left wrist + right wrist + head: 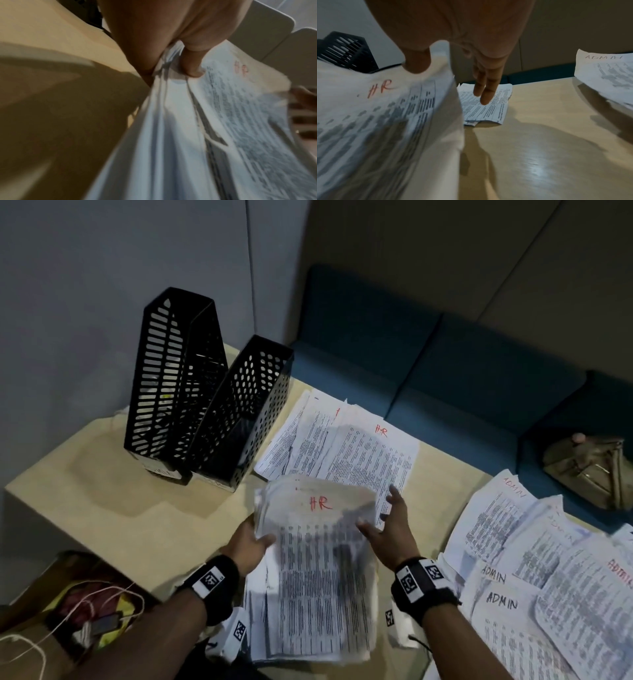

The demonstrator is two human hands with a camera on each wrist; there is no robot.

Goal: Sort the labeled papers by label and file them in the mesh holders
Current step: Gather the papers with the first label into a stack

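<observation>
Only overhead: two mesh holders (205,392) upright.

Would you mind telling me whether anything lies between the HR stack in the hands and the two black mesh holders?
Nothing visible does. The HR stack, gripped by the left hand with the right hand open at its edge, is raised above the table. The mesh holders stand up-left across bare tabletop; loose HR sheets lie to the right of that path.
</observation>
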